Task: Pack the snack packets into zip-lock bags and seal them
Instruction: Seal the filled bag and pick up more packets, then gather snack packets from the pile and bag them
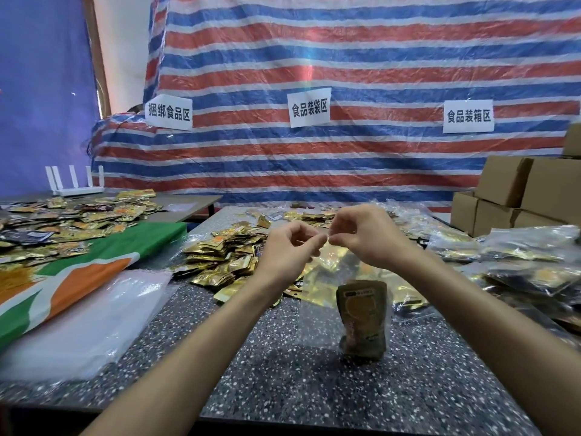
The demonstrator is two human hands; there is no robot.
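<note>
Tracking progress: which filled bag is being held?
The clear bag hanging at centre, top pinched by left hand and right hand; the other filled bags lie stacked at right.

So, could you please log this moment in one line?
step: sealing | left hand: pinches zip-lock bag top | right hand: pinches top | snack packets: inside bag

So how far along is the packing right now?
Done: filled bags lie piled at the right. In hand: the left hand and right hand pinch the top of a zip-lock bag holding snack packets, seemingly sealing it. Left: the loose packets heaped behind.
</note>
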